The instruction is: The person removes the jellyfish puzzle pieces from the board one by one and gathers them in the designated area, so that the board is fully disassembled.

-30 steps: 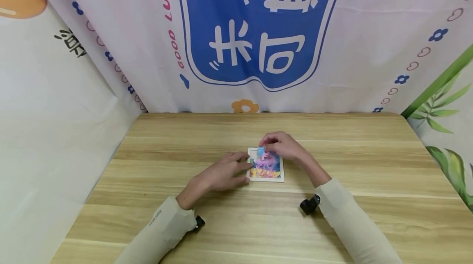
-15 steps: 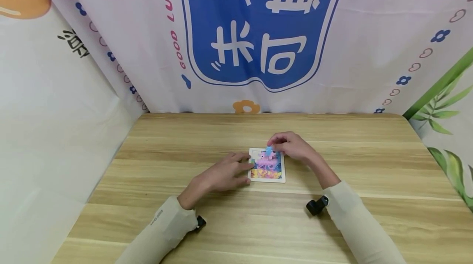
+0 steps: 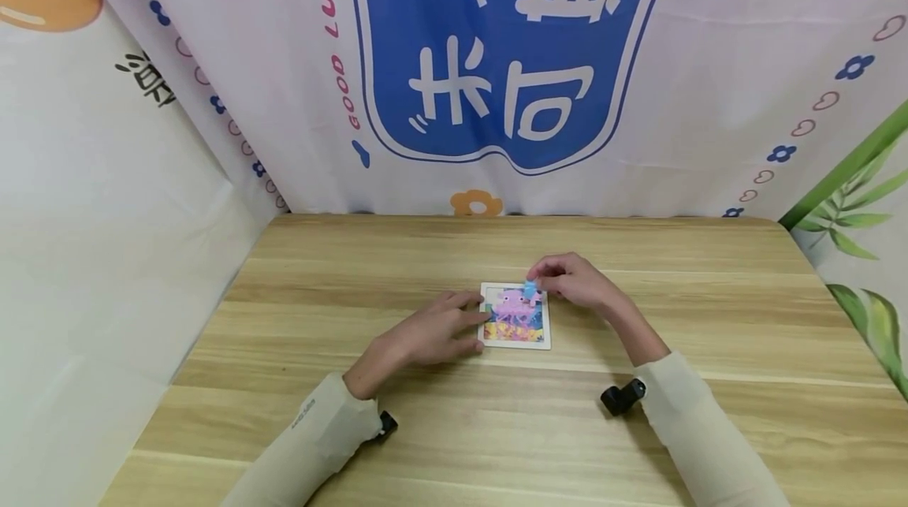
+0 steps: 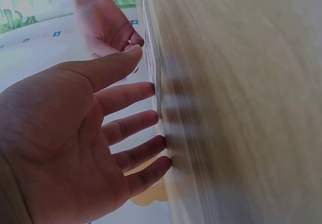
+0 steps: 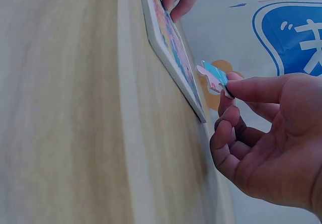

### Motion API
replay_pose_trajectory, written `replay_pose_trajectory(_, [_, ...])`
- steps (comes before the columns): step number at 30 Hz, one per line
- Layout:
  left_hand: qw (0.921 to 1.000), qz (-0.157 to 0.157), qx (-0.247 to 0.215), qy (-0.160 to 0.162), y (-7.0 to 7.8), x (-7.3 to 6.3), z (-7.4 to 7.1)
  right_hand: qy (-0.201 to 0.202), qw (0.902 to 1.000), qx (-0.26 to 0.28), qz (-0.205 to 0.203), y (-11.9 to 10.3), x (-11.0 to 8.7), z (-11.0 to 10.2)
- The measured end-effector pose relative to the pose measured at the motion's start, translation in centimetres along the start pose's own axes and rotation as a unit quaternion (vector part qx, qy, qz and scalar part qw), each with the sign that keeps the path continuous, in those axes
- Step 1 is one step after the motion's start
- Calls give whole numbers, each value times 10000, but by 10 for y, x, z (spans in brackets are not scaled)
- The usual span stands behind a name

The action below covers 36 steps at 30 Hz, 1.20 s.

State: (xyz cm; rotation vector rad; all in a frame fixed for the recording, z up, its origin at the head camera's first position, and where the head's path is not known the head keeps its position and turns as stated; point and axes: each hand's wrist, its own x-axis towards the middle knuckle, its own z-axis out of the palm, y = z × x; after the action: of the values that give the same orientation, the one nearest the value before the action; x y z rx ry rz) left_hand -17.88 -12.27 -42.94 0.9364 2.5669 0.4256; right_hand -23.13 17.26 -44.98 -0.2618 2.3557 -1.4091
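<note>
A small square jigsaw puzzle (image 3: pixel 515 326) with a white frame lies on the table, its picture a pink creature over yellow and blue. Between thumb and index finger, my right hand (image 3: pixel 576 283) pinches a blue and pink puzzle piece (image 5: pixel 215 77) above the puzzle's upper right corner. The other fingers of that hand are curled in, as the right wrist view shows. My left hand (image 3: pixel 441 329) rests at the puzzle's left edge with fingers spread and fairly straight, fingertips on the frame and table. A pale unfilled patch shows at the picture's upper left.
The wood-grain table (image 3: pixel 426 444) reaches back to a printed cloth (image 3: pixel 660 113) hanging behind it. White cloth with prints also hangs on both sides. A small black camera (image 3: pixel 623 397) sits at the right wrist, and another (image 3: pixel 386 426) at the left.
My right hand has moved rightward with the puzzle piece, from over the top middle of the puzzle to its upper right corner. My left hand has stayed at the left edge.
</note>
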Motion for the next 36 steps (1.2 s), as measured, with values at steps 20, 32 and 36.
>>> replay_pose_trajectory(20, [10000, -7, -2, 5, 1, 0, 0, 2, 9999, -76, 90, 17, -20, -25])
replay_pose_trajectory(32, [10000, 30, 45, 7, 0, 0, 0, 48, 9997, -255, 35, 27, -26, -38])
replay_pose_trajectory(36, [10000, 32, 63, 1, 0, 0, 0, 91, 9991, -407, 6, 28, -27, -40])
